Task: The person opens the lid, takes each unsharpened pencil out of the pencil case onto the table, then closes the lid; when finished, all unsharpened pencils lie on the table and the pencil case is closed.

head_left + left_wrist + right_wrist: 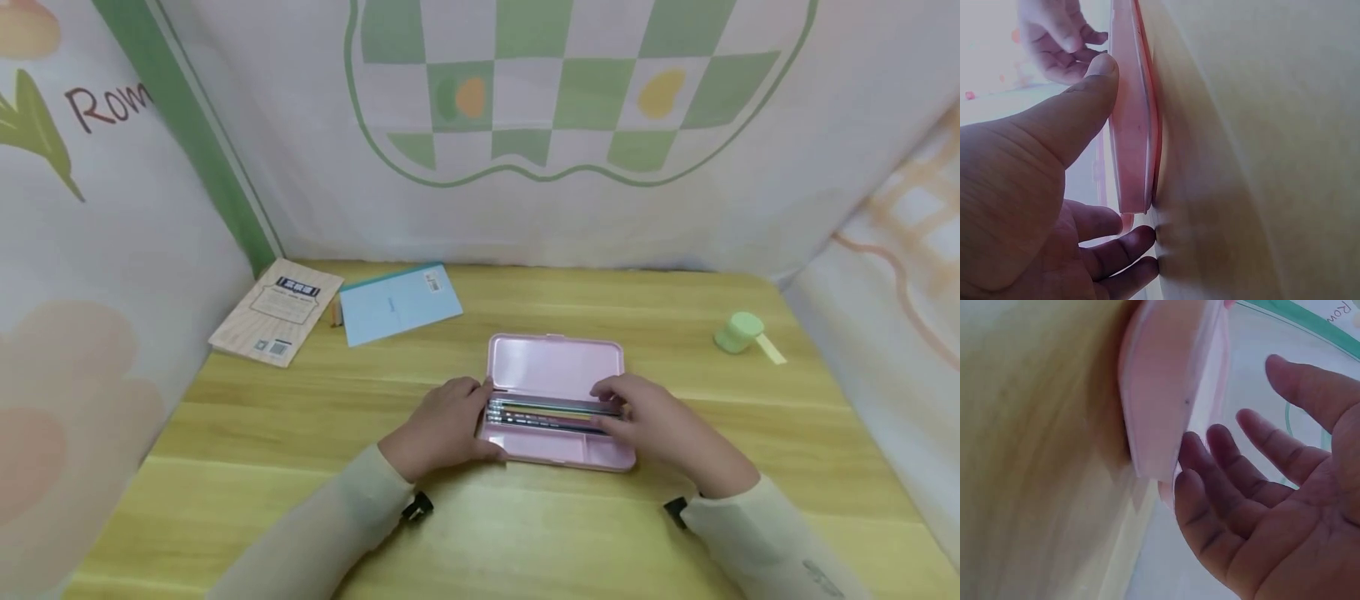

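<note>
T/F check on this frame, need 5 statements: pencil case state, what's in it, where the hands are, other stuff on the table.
1. The pink pencil case lies open. True.
2. Pencils lie in its tray. True.
3. The left hand rests on the blue notebook. False: it is at the case's left end; the notebook lies apart, further back.
4. The right hand holds the green tape dispenser. False: it rests over the pencils; the dispenser sits apart, far right.
5. A tan booklet lies beside the blue notebook. True.
</note>
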Available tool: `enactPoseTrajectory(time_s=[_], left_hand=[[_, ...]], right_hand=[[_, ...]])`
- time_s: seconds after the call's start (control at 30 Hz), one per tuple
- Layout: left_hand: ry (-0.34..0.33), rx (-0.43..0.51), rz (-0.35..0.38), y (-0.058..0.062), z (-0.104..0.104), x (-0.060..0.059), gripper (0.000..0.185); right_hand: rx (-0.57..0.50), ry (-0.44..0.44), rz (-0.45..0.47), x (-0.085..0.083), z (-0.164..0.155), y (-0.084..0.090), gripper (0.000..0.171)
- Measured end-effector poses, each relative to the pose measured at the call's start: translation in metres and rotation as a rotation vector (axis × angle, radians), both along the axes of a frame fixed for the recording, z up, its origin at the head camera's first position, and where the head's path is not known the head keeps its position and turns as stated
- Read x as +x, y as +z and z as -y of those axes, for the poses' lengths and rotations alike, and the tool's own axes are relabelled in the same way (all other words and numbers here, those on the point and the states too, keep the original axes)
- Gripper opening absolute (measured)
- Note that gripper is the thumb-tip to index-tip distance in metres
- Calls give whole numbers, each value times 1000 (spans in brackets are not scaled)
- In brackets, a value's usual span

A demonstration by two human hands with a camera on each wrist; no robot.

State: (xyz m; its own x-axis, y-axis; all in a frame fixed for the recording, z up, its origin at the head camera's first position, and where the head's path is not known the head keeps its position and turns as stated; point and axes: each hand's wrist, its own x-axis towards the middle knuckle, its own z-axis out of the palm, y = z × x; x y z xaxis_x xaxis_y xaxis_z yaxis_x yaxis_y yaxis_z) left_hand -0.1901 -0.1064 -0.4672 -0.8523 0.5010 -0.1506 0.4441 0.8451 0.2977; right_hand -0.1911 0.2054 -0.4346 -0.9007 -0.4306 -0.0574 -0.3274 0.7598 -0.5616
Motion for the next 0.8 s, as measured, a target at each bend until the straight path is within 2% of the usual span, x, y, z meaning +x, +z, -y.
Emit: enactPoseTrajectory(time_s=[0.2, 0.4, 0.63, 0.8], left_hand=[[0, -2, 12, 3, -1, 1, 113], [10, 19, 15, 5, -1, 1, 111], [4, 11, 4, 2, -1, 0, 112], [-3, -10, 0, -2, 1, -1, 115]], right_hand=[[15, 14, 18, -1, 3, -6, 28], [47, 38, -41, -1, 4, -12, 23], [75, 45, -40, 0, 8, -12, 23], [98, 39, -24, 0, 13, -13, 30]])
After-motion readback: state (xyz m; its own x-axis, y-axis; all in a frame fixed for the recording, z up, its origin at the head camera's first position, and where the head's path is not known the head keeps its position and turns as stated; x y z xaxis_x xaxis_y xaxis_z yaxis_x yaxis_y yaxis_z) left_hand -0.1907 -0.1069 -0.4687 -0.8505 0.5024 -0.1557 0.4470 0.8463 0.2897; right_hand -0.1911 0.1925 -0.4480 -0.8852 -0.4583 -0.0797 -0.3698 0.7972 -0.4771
